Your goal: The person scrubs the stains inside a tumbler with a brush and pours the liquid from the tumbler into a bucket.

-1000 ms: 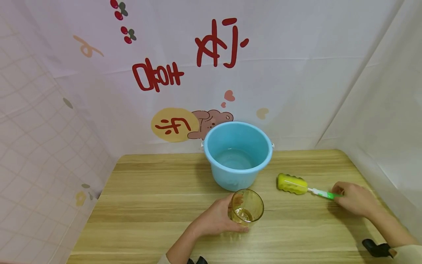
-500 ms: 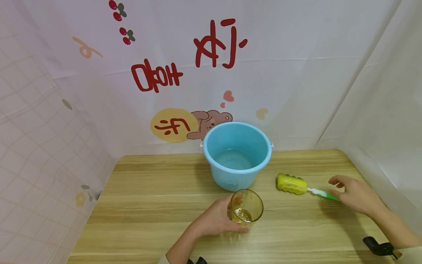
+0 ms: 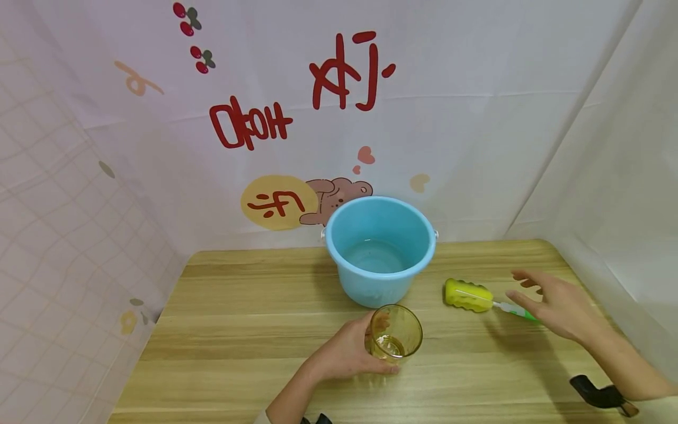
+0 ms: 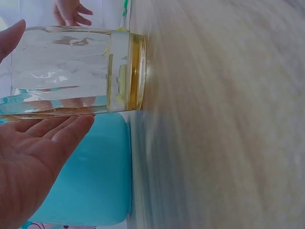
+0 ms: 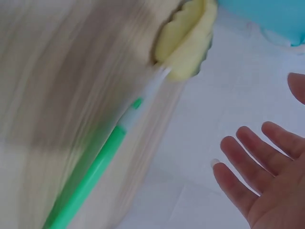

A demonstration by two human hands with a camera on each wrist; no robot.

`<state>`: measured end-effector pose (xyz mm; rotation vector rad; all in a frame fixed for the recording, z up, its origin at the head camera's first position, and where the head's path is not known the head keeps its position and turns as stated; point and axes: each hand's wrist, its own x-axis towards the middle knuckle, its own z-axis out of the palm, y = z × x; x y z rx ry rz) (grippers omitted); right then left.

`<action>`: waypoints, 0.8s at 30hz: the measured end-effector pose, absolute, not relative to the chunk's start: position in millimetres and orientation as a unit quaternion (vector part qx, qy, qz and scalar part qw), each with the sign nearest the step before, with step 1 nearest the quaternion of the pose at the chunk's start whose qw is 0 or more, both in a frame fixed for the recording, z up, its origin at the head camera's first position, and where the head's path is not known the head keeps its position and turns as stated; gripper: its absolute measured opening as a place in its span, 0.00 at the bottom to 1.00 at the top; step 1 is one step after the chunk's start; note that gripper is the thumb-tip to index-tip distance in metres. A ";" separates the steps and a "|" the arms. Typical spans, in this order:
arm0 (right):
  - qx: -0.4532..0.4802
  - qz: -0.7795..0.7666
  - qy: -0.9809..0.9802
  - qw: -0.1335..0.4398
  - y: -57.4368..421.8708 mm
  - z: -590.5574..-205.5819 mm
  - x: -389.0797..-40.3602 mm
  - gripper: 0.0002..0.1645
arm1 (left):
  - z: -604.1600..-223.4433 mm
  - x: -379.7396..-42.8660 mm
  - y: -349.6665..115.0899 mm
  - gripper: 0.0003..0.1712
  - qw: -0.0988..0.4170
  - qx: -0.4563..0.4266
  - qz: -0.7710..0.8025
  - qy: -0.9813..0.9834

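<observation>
The right hand [image 3: 561,306] is now lifted clear of the green handle of the sponge brush [image 3: 469,295], on which its fingers rested one second ago, and is shifted slightly toward the centre of the frame. Its fingers are extended, spread and unloaded. The brush is judged to be released; it is left lying on the tabletop [image 3: 238,330], right of centre. The amber glass [image 3: 399,335] is held upright at lower centre, unmoved, between the thumb and fingers of the left hand [image 3: 346,350], just in front of the blue bucket [image 3: 378,288].

In the head view, the handle end is covered by the right hand; in the right wrist view, it is cut off at the lower edge. Liquid is visible in the bucket; whether any is contained in the glass cannot be determined.
</observation>
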<state>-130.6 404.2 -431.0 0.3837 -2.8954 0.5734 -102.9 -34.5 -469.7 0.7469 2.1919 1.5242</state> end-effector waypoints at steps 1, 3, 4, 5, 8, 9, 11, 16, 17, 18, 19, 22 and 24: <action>0.133 0.195 -0.967 0.091 401.4 -430.4 -130.4 0.31 | -469.8 -103.0 -34.4 0.53 0.185 0.264 0.541 0.777; 0.138 0.206 -0.964 0.100 396.3 -428.5 -130.5 0.30 | -469.8 -103.1 -34.1 0.52 0.187 0.262 0.542 0.777; 0.139 0.216 -0.961 0.100 393.5 -427.5 -130.5 0.30 | -469.8 -103.2 -34.0 0.52 0.187 0.261 0.541 0.777; 0.138 0.225 -0.960 0.098 390.7 -425.9 -130.3 0.31 | -469.9 -103.3 -33.9 0.52 0.188 0.261 0.541 0.777; 0.137 0.247 -0.955 0.092 382.6 -422.1 -130.4 0.32 | -468.8 -103.2 -34.0 0.53 0.187 0.262 0.541 0.777; 0.136 0.251 -0.954 0.092 380.1 -421.1 -130.4 0.32 | -468.5 -103.2 -34.1 0.53 0.186 0.262 0.541 0.777; 0.139 0.257 -0.952 0.093 375.8 -420.3 -131.2 0.32 | -468.0 -103.0 -34.4 0.53 0.185 0.264 0.539 0.778; 0.153 0.267 -0.945 0.107 365.2 -421.0 -133.8 0.31 | -468.3 -102.9 -35.3 0.53 0.183 0.267 0.538 0.778; 0.157 0.270 -0.944 0.111 362.8 -420.9 -134.1 0.31 | -468.3 -103.0 -35.5 0.53 0.183 0.268 0.539 0.778; 0.160 0.272 -0.942 0.116 360.2 -421.1 -134.4 0.31 | -468.6 -103.1 -35.7 0.53 0.182 0.268 0.539 0.777; 0.162 0.274 -0.940 0.122 357.7 -421.0 -134.5 0.30 | -468.7 -103.2 -35.7 0.53 0.181 0.269 0.540 0.777; 0.170 0.288 -0.933 0.131 350.3 -421.5 -134.6 0.29 | -468.9 -103.3 -35.5 0.53 0.181 0.270 0.540 0.776; 0.172 0.300 -0.929 0.134 345.6 -421.6 -134.6 0.29 | -469.2 -103.3 -35.1 0.53 0.182 0.271 0.540 0.776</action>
